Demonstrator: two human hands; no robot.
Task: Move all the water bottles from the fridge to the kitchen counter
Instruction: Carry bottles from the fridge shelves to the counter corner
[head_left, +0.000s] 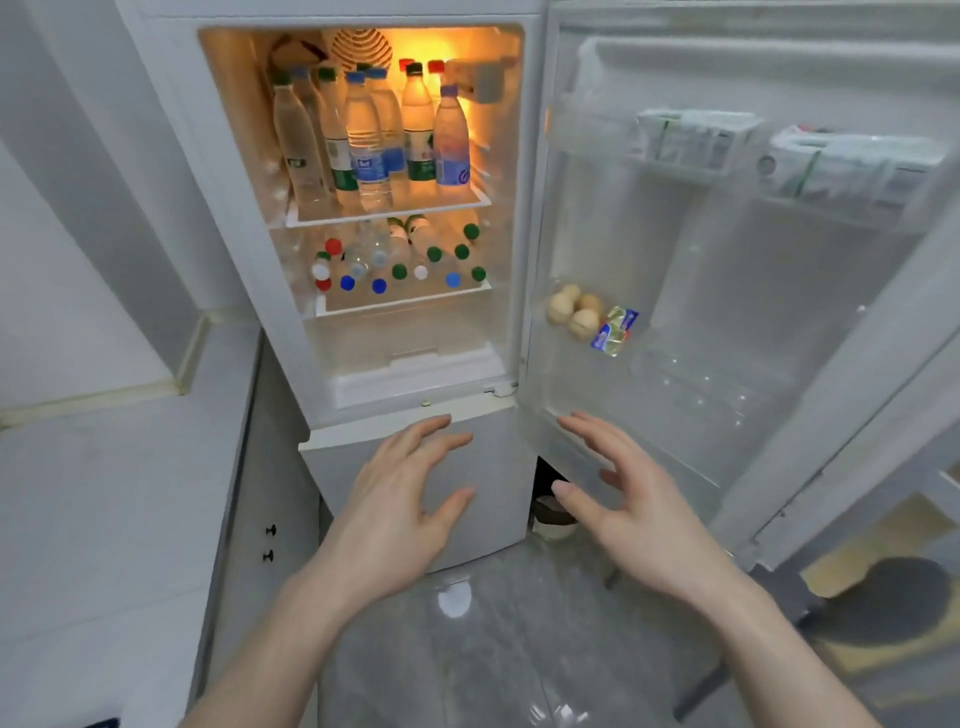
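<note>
Warm fridge (363, 208) bulb glare, soft focus, edges bowed

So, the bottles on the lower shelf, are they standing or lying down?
Lying down. The lower-shelf bottles show their caps toward the camera, stacked in rows, unlike the upright bottles on the shelf above.

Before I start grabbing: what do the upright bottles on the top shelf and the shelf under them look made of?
Upright bottles: thin clear plastic, glossy; the light glows through them, and they have printed labels and coloured screw caps. Top shelf: probably glass or clear plastic with a white rim; unclear which.
</note>
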